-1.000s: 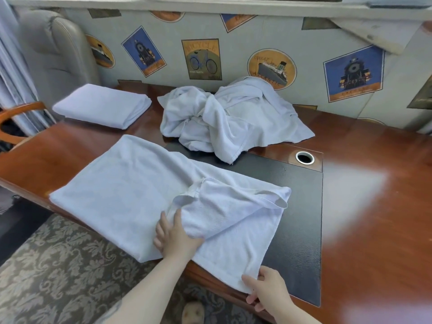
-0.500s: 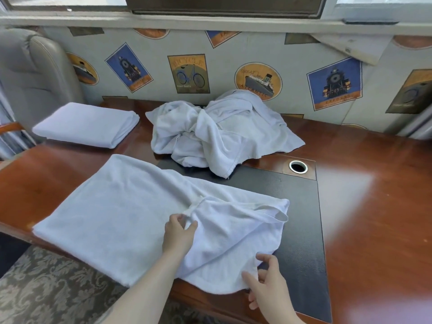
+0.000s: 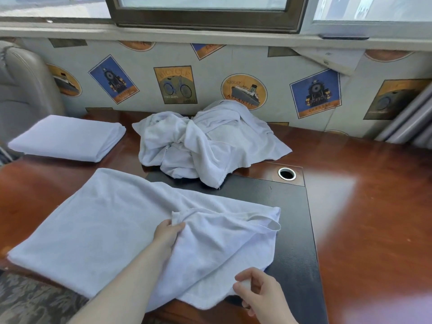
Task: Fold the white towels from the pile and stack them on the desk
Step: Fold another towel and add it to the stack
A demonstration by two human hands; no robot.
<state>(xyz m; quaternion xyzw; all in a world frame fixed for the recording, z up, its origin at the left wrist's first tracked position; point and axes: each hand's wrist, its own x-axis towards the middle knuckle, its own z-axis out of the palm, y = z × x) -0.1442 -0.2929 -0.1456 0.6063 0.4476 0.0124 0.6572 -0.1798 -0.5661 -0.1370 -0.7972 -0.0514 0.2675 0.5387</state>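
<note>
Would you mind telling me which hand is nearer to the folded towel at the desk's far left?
The left. The left hand grips the spread towel's middle, nearer the folded towel; the right hand pinches its near right edge, farther away.

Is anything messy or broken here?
Yes. The wallpaper is peeling off below the window at upper right. The pile is crumpled, and the towel under the hands is bunched on its right side.

- A grey padded chair at far left.
- Wallpaper printed with bicycle, ship and train pictures.
- A dark-framed window above.
- A round metal-rimmed hole.
- Patterned carpet below.
</note>
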